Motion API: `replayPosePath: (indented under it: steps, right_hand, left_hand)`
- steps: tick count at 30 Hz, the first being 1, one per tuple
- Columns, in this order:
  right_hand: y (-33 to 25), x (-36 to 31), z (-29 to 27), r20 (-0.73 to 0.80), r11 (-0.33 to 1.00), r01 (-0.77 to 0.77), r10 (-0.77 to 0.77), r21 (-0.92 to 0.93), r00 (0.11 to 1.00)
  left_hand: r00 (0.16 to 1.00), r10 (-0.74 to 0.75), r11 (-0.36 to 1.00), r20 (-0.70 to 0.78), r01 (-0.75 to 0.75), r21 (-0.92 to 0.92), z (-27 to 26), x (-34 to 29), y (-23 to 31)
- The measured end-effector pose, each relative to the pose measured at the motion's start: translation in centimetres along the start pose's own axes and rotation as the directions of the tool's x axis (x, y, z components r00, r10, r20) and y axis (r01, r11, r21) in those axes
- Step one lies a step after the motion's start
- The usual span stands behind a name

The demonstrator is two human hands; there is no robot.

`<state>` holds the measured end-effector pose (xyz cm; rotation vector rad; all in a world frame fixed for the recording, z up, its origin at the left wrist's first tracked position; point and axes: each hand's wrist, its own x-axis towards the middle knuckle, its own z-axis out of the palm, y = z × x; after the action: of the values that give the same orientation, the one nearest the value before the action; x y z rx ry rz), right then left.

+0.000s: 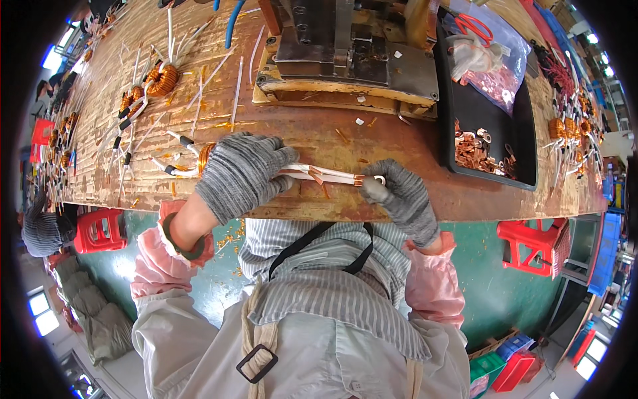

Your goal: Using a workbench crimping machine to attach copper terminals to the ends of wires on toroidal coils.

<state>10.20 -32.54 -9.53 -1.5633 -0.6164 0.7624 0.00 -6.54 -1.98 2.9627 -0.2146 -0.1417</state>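
My left hand [240, 176], in a grey knit glove, is closed round the white sleeved leads [335, 177] of a copper-wound coil [205, 157]. The coil shows behind the knuckles, partly hidden by them. Bare copper wire sticks out from the leads between the hands. At their right end my gloved right hand [403, 198] pinches a copper ring terminal [359, 180]; part of it is hidden by the fingers. Both hands are just above the front edge of the wooden table [299, 136], and the leads run almost level between them.
A metal press [349, 60] stands behind my hands. To the right, a black tray [488, 174] holds loose copper terminals [475, 149], a plastic bag [495, 73] and red-handled scissors [473, 28]. More coils [161, 80] lie left. Red stools [101, 231] stand beyond the table's front edge.
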Motion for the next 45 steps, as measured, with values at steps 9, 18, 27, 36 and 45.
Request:
replayPosePath:
  steps: [9, 18, 27, 36, 45]
  right_hand:
    - [-0.3, -0.2, 1.2, -0.123, 0.949, -0.009, 0.050, 0.315, 0.991]
    - [-0.8, 0.3, 2.2, -0.210, 0.969, -0.059, 0.111, 0.241, 0.971]
    - [-0.4, 0.2, 3.1, -0.310, 0.941, 0.035, 0.075, 0.337, 0.948]
    - [2.5, 0.8, 3.2, -0.352, 0.984, 0.172, -0.178, -0.048, 0.919]
    - [1.3, 0.9, 2.9, -0.258, 0.999, -0.003, 0.014, 0.044, 0.966]
  left_hand:
    - [0.998, 0.004, 1.000, -0.061, -0.004, 0.000, 0.3, -0.3, -0.1]
    - [0.998, 0.035, 0.999, -0.057, -0.035, -0.002, 0.2, -0.2, 0.0]
    - [0.993, 0.071, 0.997, -0.091, -0.070, 0.016, 0.5, -0.2, -0.1]
    - [0.997, 0.068, 0.997, -0.023, -0.067, 0.043, -0.2, -0.3, -0.1]
    - [0.999, 0.046, 0.992, 0.011, -0.047, 0.120, -0.6, -1.2, -0.4]
